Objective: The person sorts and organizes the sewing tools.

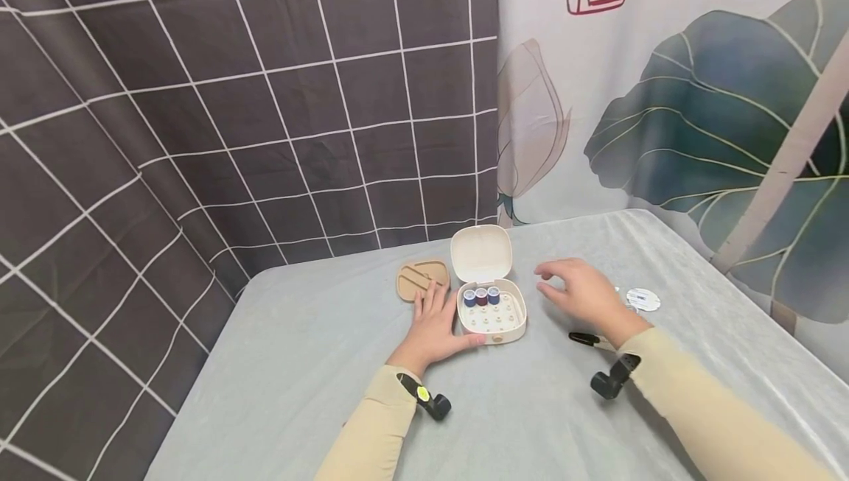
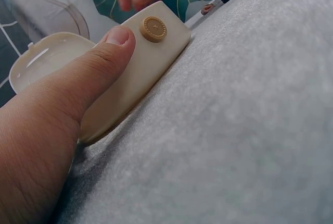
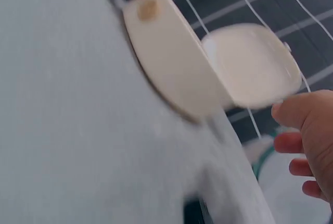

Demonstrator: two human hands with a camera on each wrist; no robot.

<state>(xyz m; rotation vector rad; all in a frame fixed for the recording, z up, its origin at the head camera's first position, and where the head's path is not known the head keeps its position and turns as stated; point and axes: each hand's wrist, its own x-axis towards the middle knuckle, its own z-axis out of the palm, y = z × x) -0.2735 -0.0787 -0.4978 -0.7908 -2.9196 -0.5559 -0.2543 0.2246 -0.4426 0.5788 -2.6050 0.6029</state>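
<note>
A small cream sewing box stands on the cloth with its lid raised. Inside, a dark red thread spool sits between two blue spools in the back row, with bare pegs in front. My left hand lies along the box's left side, fingers straight. Its thumb rests on the front wall, beside a tan round button. To the right of the box hovers my right hand, fingers loosely bent, nothing between them in the right wrist view.
A tan compartment tray lies left of the lid, close to my left fingertips. Right of the box are a black-ended, pen-like item and a white oval disc. Grey cloth covers the table; hung fabric stands behind.
</note>
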